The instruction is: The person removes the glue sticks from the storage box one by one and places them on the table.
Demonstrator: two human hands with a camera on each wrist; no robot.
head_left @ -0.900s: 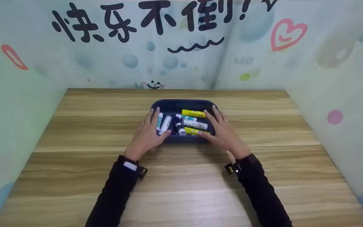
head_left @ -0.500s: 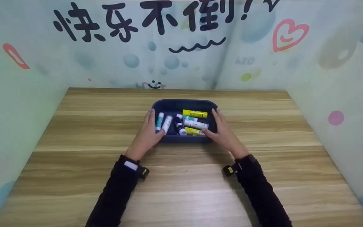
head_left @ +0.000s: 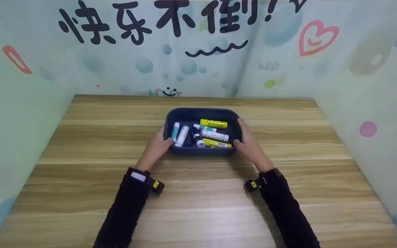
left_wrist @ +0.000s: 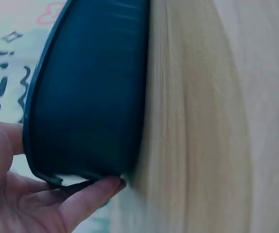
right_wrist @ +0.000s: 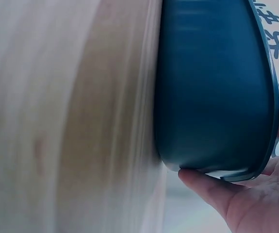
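A dark blue rectangular bin (head_left: 202,152) with rounded corners lies between both hands in the head view. Inside it are several glue sticks: a yellow one (head_left: 213,124) at the back, white ones (head_left: 182,135), and a dark blue one (head_left: 197,137) in the middle. My left hand (head_left: 156,146) grips the bin's left end, thumb at the rim and fingers along the outside. On the right end, my right hand (head_left: 250,146) holds it the same way. Both wrist views show the bin's outer wall (left_wrist: 86,97) with fingers (right_wrist: 205,187) near its lower edge.
The bin is close over a wood-grain table (head_left: 198,206). Pale printed panels (head_left: 198,79) with black lettering and bubbles enclose the back and both sides. Black sleeves (head_left: 121,206) and small wrist cameras (head_left: 157,186) cover the wrists.
Both hands have moved outward from above the bin's ends to its outer sides, thumbs now at the rim. More of the glue sticks shows; the bin has barely shifted.
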